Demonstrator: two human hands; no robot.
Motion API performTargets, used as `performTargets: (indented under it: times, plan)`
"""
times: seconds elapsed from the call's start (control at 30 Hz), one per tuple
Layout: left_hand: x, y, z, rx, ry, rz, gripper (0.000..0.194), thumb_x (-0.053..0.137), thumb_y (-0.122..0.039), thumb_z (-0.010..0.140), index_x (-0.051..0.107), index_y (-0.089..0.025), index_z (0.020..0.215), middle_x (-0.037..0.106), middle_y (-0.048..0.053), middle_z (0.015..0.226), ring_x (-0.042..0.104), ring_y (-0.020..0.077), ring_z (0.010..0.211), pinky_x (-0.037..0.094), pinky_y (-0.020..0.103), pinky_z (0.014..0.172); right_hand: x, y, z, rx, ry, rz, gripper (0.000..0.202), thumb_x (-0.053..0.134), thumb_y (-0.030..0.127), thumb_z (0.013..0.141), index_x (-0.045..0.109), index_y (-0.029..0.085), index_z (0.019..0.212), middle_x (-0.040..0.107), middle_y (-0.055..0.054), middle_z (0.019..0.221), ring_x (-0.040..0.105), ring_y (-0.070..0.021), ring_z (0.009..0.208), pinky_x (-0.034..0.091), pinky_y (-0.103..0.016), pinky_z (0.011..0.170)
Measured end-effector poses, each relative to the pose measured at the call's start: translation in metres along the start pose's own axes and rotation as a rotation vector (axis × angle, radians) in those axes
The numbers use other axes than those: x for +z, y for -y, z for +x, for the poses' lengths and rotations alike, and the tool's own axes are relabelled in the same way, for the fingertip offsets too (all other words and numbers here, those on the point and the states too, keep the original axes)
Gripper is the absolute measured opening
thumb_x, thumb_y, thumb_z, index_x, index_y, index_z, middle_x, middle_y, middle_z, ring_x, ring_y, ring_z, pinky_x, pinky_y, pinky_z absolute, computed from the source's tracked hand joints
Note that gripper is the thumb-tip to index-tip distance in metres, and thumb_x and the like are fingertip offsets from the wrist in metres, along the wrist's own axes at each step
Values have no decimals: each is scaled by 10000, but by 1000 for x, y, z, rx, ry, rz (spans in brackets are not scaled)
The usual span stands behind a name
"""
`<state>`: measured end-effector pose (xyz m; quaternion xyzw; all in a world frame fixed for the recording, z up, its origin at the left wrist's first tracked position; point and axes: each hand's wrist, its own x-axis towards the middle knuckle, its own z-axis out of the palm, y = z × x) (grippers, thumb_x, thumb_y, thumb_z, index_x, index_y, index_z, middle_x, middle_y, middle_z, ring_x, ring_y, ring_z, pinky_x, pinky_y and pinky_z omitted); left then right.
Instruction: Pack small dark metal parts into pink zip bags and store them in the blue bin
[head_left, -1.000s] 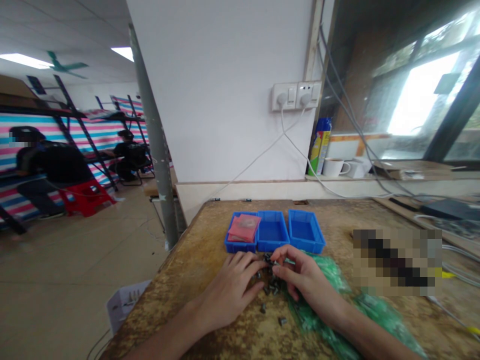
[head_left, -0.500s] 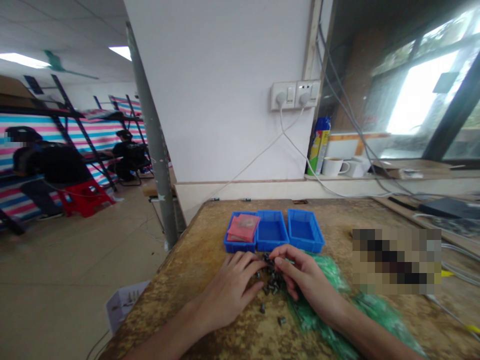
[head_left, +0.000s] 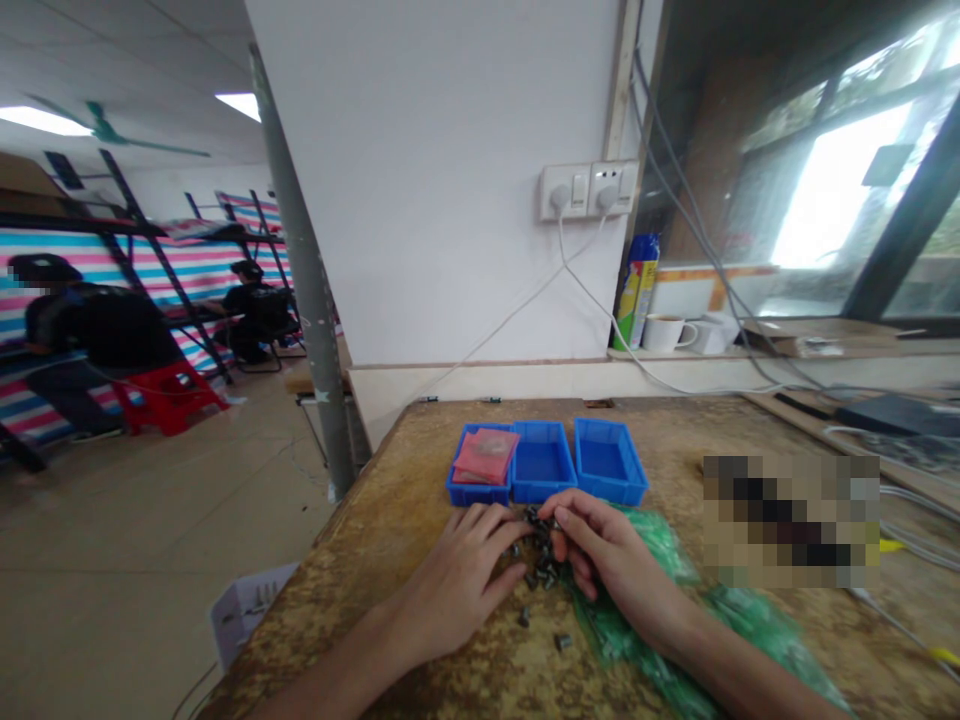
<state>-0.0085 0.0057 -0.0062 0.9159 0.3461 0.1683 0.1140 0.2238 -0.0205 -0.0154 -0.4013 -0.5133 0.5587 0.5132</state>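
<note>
A small pile of dark metal parts (head_left: 545, 570), short and screw-like, lies on the worn wooden table (head_left: 390, 520). My left hand (head_left: 472, 565) rests palm down at the pile's left side, fingers extended and thumb apart. Over the right side of the pile, my right hand (head_left: 600, 550) has its thumb and index finger pinched together. What sits between those fingertips is too small to make out. Two loose metal pieces, one short and cylindrical (head_left: 562, 642), lie nearer to me. Green plastic bags (head_left: 660, 545) spread beneath and beside my right forearm.
Behind my hands stand three blue trays; the left tray (head_left: 480, 494) holds pink packets (head_left: 486, 455). A blurred-out dark object (head_left: 787, 520) and cables lie to the right. A white mug (head_left: 665, 332) and spray can (head_left: 637, 290) stand on the ledge. Two people sit far left.
My right thumb and fingertips have shifted slightly at the pile's edge. My left hand stays in place, and the trays and bags are unmoved.
</note>
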Motion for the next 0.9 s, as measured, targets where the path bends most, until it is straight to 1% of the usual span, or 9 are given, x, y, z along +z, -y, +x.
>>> performTargets:
  times: [0.27, 0.63, 0.9]
  plan:
    - [-2, -2, 0, -6, 14, -6, 367, 672, -286, 1105, 624, -314, 1469, 662, 49, 1401, 579, 310, 1307, 490, 496, 1141, 0, -2, 3, 22, -4, 38, 523, 790, 683, 925, 733, 183, 1064, 572, 68, 632, 388, -59, 419, 354, -167, 372]
    - [2, 1, -1, 19, -27, 0, 348, 669, -305, 1108, 637, -314, 1454, 670, 47, 1387, 593, 298, 1291, 498, 478, 1137, -1, -5, 3, 21, -3, 22, 525, 775, 686, 938, 730, 179, 1068, 559, 73, 626, 393, -58, 417, 358, -165, 373]
    - [-2, -2, -1, 10, -7, 10, 351, 670, -294, 1107, 631, -313, 1456, 670, 53, 1387, 590, 307, 1293, 499, 485, 1132, 0, -2, 1, 29, -9, 20, 543, 782, 700, 923, 733, 175, 1056, 550, 73, 621, 386, -60, 427, 364, -169, 378]
